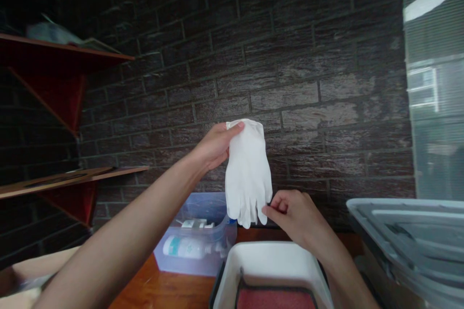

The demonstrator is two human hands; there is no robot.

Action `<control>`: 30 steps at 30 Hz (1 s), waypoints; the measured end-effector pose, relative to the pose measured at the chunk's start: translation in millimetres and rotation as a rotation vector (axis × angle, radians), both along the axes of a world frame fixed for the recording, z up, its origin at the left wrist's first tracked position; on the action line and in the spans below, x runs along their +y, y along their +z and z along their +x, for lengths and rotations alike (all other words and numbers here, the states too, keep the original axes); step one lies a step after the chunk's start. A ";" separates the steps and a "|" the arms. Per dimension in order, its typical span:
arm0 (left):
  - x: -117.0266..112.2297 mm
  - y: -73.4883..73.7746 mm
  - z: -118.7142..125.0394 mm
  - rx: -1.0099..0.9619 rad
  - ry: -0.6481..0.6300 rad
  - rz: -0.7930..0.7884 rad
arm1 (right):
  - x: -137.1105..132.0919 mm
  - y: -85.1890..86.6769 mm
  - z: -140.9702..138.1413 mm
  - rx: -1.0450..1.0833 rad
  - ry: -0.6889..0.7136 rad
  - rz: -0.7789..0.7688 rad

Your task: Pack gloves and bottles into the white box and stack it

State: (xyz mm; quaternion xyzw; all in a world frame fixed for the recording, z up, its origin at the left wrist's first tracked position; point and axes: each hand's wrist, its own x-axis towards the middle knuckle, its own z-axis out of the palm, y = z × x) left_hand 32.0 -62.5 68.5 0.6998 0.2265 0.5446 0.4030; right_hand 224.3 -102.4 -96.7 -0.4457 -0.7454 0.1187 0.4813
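Observation:
A white glove (248,169) hangs fingers down in front of the brick wall; whether a second one lies behind it I cannot tell. My left hand (217,145) pinches it at the cuff, thumb across the front. Lower down, my right hand (293,212) has thumb and forefinger closed at the tip of one glove finger. Below the glove stands a white tub (271,253) with a red, dark-edged item (275,298) inside.
Behind my left forearm, a translucent purple bin (195,268) holds a white bottle (186,247) and small white items. A grey-lidded container (427,236) stands at right. Wooden shelves (119,172) jut out at left, above an open cardboard box (47,265).

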 end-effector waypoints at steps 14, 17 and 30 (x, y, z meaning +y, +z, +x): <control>-16.9 -31.6 6.8 0.241 -0.261 -0.152 | 0.2 3.6 -4.2 0.484 0.252 0.023; -22.5 -33.5 5.8 0.244 -0.297 -0.155 | -3.7 2.3 -6.2 0.486 0.441 -0.154; 7.6 -27.6 -16.0 0.092 -0.216 -0.134 | -0.7 -1.3 -6.8 0.419 0.420 -0.194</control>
